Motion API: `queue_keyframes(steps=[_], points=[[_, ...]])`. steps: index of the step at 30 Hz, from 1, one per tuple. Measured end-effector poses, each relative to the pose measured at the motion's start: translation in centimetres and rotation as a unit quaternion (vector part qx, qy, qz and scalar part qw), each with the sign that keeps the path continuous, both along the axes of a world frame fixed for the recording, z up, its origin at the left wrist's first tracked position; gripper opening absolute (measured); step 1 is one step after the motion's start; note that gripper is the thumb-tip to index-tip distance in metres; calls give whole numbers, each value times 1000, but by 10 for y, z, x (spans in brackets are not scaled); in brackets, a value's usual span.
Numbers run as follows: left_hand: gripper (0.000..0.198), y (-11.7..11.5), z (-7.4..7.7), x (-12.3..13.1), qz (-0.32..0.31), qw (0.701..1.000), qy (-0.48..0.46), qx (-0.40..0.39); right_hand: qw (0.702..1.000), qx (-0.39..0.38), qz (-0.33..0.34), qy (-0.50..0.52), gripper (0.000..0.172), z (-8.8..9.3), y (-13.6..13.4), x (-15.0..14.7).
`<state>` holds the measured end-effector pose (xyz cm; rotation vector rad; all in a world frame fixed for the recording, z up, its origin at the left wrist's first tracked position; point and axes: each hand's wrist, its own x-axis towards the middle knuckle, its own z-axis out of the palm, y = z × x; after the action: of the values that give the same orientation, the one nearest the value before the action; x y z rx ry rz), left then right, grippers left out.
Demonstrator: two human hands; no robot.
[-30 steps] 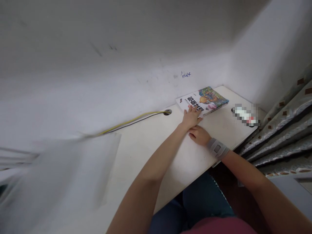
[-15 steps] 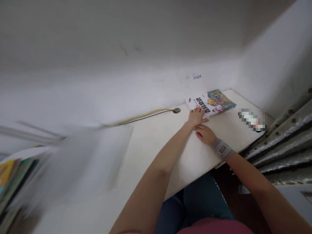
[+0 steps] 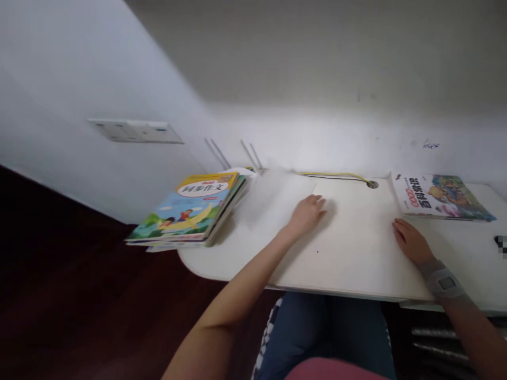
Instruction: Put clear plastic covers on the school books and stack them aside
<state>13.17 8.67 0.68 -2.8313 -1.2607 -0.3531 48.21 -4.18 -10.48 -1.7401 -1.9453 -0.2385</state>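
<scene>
My left hand (image 3: 307, 215) reaches over the white desk (image 3: 348, 253) with its fingers apart and holds nothing. It is close to the right edge of a whitish, blurred sheet-like thing (image 3: 271, 198); whether they touch I cannot tell. Resting on the desk, my right hand (image 3: 412, 240) has its fingers stretched out loosely and grips nothing. A grey band is around that wrist. Just beyond its fingertips lies a small stack of books (image 3: 439, 196), with a colourful picture on the top cover.
A taller pile of books (image 3: 190, 203) with a yellow and blue cover stands at the desk's left end. Yellow and black cables (image 3: 332, 175) run along the wall to a cable hole (image 3: 372, 184). A socket panel (image 3: 137, 131) is on the left wall.
The view has swung left, bringing the taller book pile in. My left hand has left the small book stack and moved left towards the whitish sheet. My right hand stays near the stack.
</scene>
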Motion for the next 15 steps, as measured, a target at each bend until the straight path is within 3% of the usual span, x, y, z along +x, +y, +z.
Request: queue_keyframes(steps=[2, 4, 9, 13, 15], points=[[42, 6, -11, -43, 160, 986, 33, -14, 1000, 1, 6, -18, 37, -2, 0, 1], [43, 9, -21, -72, 237, 969, 57, -44, 999, -2, 12, -40, 37, -3, -1, 3], [31, 7, -30, -97, 233, 967, 63, -79, 996, -13, 6, -85, 39, 2, -3, 6], [33, 9, -25, -100, 228, 966, 66, -100, 996, -28, -9, -87, 38, 13, -8, -1], [34, 11, -18, -101, 243, 962, 67, -107, 997, -36, -24, -67, 37, 20, -10, -20]])
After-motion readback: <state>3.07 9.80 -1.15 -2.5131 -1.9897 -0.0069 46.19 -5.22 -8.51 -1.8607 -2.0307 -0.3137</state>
